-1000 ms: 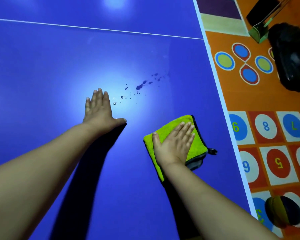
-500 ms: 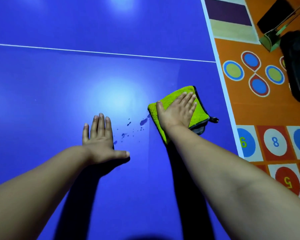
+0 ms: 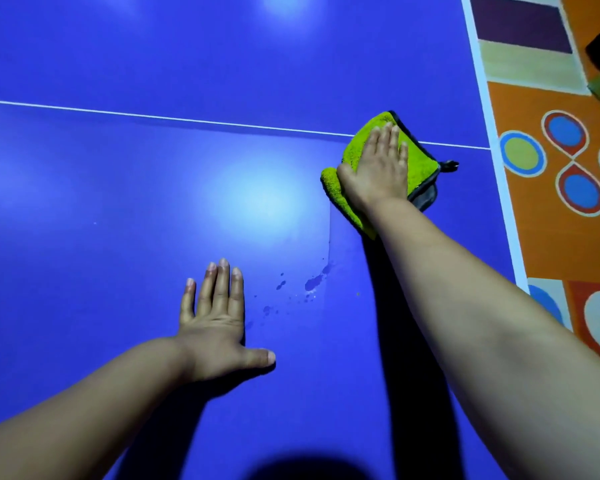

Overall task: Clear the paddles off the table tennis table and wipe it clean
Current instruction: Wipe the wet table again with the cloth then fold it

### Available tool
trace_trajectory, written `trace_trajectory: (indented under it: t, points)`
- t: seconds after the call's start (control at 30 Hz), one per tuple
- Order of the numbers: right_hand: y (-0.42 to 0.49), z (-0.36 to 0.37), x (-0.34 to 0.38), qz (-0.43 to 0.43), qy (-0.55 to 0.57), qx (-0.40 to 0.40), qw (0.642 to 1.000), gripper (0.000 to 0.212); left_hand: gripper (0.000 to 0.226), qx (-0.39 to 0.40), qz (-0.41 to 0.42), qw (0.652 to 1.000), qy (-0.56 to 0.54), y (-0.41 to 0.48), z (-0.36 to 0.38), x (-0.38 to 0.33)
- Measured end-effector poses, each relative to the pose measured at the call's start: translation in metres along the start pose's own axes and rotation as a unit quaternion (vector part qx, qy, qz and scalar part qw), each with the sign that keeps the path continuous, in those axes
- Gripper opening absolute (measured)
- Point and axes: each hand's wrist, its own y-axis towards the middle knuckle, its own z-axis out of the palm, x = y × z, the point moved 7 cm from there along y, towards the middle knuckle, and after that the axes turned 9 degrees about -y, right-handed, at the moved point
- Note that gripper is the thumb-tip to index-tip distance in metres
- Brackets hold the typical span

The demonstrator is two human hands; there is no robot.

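Cloth [image 3: 421, 164] lay in the upper right of the frame, folded on the table [image 3: 118, 202] and straddling the white line [image 3: 153, 116], its green pile edged in dark trim with a small loop at the right corner. The right hand [image 3: 378, 168] pressed flat on its middle, fingers straight and close together, gripping nothing. The left hand [image 3: 215, 323] rested flat on the bare surface at lower centre, fingers straight, thumb spread wide, apparently as a brace. Between the two arms, droplets [image 3: 312, 282] dotted the blue top, not yet wiped, with a faint damp edge running up from them toward the cloth. No paddles showed in view, so the clearing step looked done. The cloth seemed soft, light and limp, likely to bunch or unfold if dragged by a corner; a broad palm over the centre of the fold looked the surest hold. The glossy top would probably let it slide easily. A patterned mat [image 3: 551, 237] covered the floor at the right edge.
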Motion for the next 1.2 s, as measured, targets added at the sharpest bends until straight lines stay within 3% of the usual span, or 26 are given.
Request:
trace_trajectory:
  t: [0.27,0.5,0.63,0.9,1.03,1.2]
  points:
    - [-0.038,0.005,0.022,-0.194,-0.021,-0.006,0.981,0.09,0.123,-0.021,-0.009,0.999,0.022,-0.002,-0.001,-0.001]
    - [-0.127,0.017,0.03,-0.255,-0.049,0.003,0.966,0.098,0.121,-0.072,-0.013,0.997,0.022,-0.009,-0.002,-0.007]
    - [-0.195,0.026,0.027,-0.257,-0.043,0.012,0.965,0.095,0.133,-0.123,-0.011,0.992,0.022,-0.012,0.0,-0.007]
    - [-0.342,0.05,0.017,-0.23,-0.019,0.011,0.973,0.089,0.09,-0.218,0.058,0.974,-0.038,-0.038,-0.002,-0.004]
    - [-0.41,0.059,0.013,-0.187,-0.013,0.012,0.982,0.088,0.086,-0.249,0.112,0.96,-0.064,-0.081,0.03,0.002]
    - [-0.493,0.069,0.014,-0.126,-0.006,0.015,0.992,0.087,0.079,-0.249,0.123,0.957,-0.088,-0.13,0.074,0.032]
